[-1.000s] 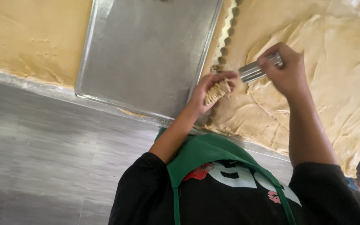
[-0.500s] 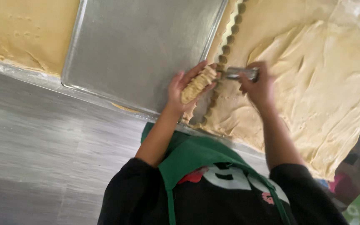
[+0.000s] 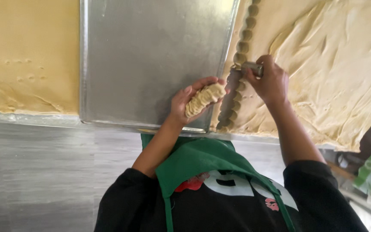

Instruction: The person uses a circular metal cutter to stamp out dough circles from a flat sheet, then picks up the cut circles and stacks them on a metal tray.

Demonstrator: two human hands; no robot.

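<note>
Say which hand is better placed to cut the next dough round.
Right, probably: the right hand holds the metal cutter on the dough sheet; the left hand is full with a stack of cut rounds.

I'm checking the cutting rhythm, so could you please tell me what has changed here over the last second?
The right hand brought the metal cutter from mid-air down onto the dough sheet beside the row of cut holes. The left hand kept its stack of dough rounds over the tray.
</note>
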